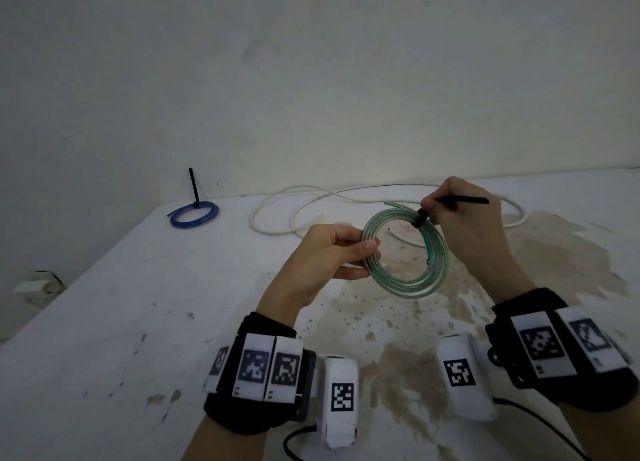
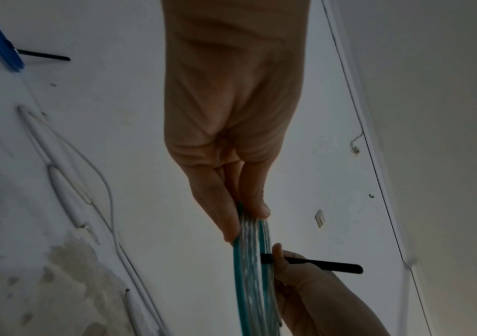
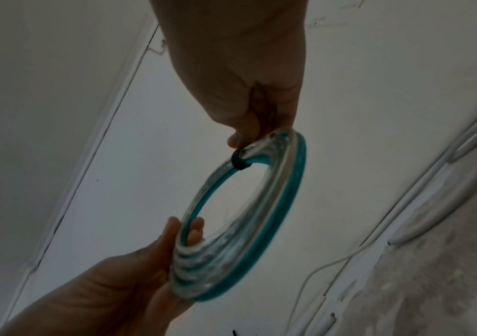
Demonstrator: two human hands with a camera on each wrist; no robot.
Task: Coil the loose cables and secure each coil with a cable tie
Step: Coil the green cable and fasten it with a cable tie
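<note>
A white counter (image 1: 104,322) fills the lower part of the head view, its right half blotched with brown stains (image 1: 554,253). Toward the upper left of the frame a blue coil (image 1: 194,214) lies flat on it, already bound by a black cable tie whose tail (image 1: 193,187) sticks straight up. Behind the hands, across the upper middle, a loose white cable (image 1: 277,211) sprawls in wide loops along the foot of the wall; nothing lies between it and the hands, though the raised coil hides part of it.

In the centre of the frame, held up off the counter, is the clear green coil (image 1: 405,253), several turns stacked into a ring. The left hand (image 1: 325,256) grips the ring's left edge, thumb on the near face and fingers on the far one. The right hand (image 1: 467,225) is at the ring's upper right, pinching the black cable tie (image 1: 460,200) that wraps the bundle there; the tie's loose tail points right, past the knuckles. From the right wrist view the tie's band (image 3: 240,160) sits tight round the turns, just below the fingertips.
</note>
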